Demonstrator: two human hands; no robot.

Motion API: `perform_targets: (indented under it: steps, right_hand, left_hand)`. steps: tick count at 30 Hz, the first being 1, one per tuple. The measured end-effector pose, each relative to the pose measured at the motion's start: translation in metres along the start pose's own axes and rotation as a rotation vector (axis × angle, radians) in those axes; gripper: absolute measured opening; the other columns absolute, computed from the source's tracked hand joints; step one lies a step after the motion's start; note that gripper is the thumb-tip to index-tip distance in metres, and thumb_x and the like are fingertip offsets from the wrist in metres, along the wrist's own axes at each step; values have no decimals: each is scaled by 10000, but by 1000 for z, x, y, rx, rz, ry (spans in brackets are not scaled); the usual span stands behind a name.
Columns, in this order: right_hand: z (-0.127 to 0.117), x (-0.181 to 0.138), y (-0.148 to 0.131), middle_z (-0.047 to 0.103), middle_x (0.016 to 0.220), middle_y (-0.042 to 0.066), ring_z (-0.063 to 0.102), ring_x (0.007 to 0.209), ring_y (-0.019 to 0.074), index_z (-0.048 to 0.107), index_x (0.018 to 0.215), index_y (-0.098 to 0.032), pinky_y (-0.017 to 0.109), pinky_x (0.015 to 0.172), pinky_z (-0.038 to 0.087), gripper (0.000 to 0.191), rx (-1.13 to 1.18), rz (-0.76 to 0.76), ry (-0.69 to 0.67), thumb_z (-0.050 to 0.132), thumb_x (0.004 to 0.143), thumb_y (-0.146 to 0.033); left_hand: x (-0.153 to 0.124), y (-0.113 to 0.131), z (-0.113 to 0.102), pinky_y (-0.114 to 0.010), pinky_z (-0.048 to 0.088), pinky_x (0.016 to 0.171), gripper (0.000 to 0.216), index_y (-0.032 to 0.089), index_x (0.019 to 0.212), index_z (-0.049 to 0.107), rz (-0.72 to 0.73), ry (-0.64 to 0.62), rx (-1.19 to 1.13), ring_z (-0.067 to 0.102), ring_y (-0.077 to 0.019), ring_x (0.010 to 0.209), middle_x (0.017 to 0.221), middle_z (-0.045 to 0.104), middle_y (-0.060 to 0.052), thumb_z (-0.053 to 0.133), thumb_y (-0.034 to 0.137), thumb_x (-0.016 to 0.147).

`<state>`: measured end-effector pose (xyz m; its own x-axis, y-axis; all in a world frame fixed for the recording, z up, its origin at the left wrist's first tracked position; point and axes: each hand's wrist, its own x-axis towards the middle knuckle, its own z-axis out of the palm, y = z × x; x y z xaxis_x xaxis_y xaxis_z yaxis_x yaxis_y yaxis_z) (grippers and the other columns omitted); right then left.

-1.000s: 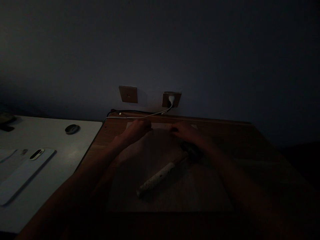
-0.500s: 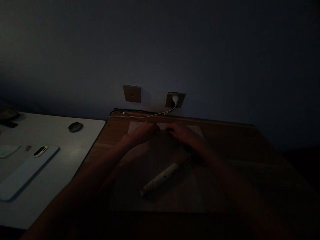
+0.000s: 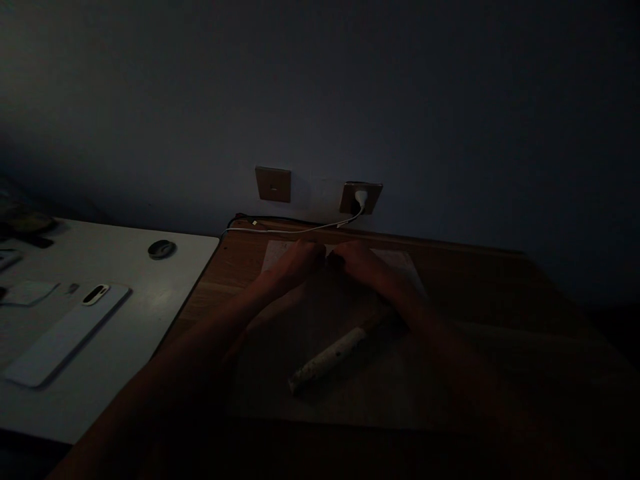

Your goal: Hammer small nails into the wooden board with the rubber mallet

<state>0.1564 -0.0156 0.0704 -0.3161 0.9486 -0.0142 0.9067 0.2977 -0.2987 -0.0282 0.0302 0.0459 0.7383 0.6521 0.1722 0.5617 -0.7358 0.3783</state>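
The room is very dark. My left hand point(image 3: 299, 261) and my right hand point(image 3: 361, 263) rest with curled fingers, fingertips nearly touching, at the far edge of a pale flat board point(image 3: 350, 400) on a brown wooden table point(image 3: 500, 287). Whatever sits between the fingertips is too dark to make out. A hammer with a white speckled handle point(image 3: 330, 359) lies slantwise on the board, under my right forearm; its head is hidden by that arm.
A white table point(image 3: 130, 313) adjoins on the left, with a white phone point(image 3: 65, 333), a small round dark object point(image 3: 161, 249) and other small items. Two wall sockets point(image 3: 273, 184) sit behind; a white plug point(image 3: 361, 197) feeds a cable point(image 3: 295, 231) along the table's back edge.
My hands have drawn together at the board's far edge; the right hand slid left, away from the hammer's head. The view has turned slightly left.
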Motion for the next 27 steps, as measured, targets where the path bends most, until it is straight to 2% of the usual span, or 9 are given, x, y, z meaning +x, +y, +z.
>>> perform_targets:
  steps: [4,8,10,13,16,19,21,24,27]
  right_hand:
    - [-15,-4,6,822,1151,95,757,1087,256,835,1090,-193,344,973,532,295,44,-20,39,619,927,-76]
    - [-20,-21,2,831,1076,61,763,1001,241,832,1071,-209,333,927,538,304,104,-98,-77,662,866,-62]
    - [-17,-33,1,818,1142,89,755,1044,254,809,1154,-190,347,947,541,347,109,-91,-115,687,853,-67]
    - [-13,-50,1,781,1267,120,733,1145,277,772,1248,-188,388,1009,538,375,123,-53,-65,696,887,-123]
    - [-16,-66,7,780,1274,105,733,1152,279,764,1267,-225,416,1021,550,349,159,-25,39,669,933,-200]
    - [-22,-92,20,779,1262,100,728,1157,291,772,1239,-254,460,1033,556,307,191,20,194,627,975,-312]
    - [-23,-119,35,780,1236,102,731,1145,305,776,1185,-258,492,1031,563,307,223,86,325,590,989,-403]
    - [-11,-173,59,766,1274,106,728,1155,343,748,1216,-287,547,1028,568,388,239,294,379,581,968,-534]
    - [18,-224,72,750,1328,126,716,1202,398,715,1273,-294,608,1029,576,498,248,491,361,594,911,-612]
  left_hand:
    - [0,2,-1,-299,518,754,276,130,894,819,-18,-43,-5,743,-246,865,927,782,-148,551,64,890]
    - [2,-1,-3,-292,518,782,275,132,915,824,5,-74,-60,742,-231,877,933,791,-128,574,29,868]
    - [3,-2,-4,-286,515,793,237,127,897,809,-3,-2,-100,733,-217,877,919,786,-111,598,23,872]
    - [0,1,-5,-275,521,792,100,129,900,770,-23,187,-167,711,-189,860,927,768,-87,673,113,921]
    - [-14,11,-3,-265,549,805,103,152,1003,760,113,121,-190,721,-170,875,1034,760,-89,663,159,971]
    - [-44,18,-5,-337,569,977,318,206,1307,704,281,-67,-133,722,-221,1129,1331,711,-130,633,169,999]
    - [-75,18,-10,-459,509,1134,466,266,1461,610,276,-38,-63,610,-283,1355,1503,617,-133,662,246,998]
    - [-132,9,-18,-548,454,1199,477,290,1447,622,120,79,26,472,-343,1489,1615,507,-135,683,363,980]
    - [-191,-1,-19,-544,502,1167,501,270,1496,571,-74,131,62,519,-346,1453,1577,548,-144,589,401,1013]
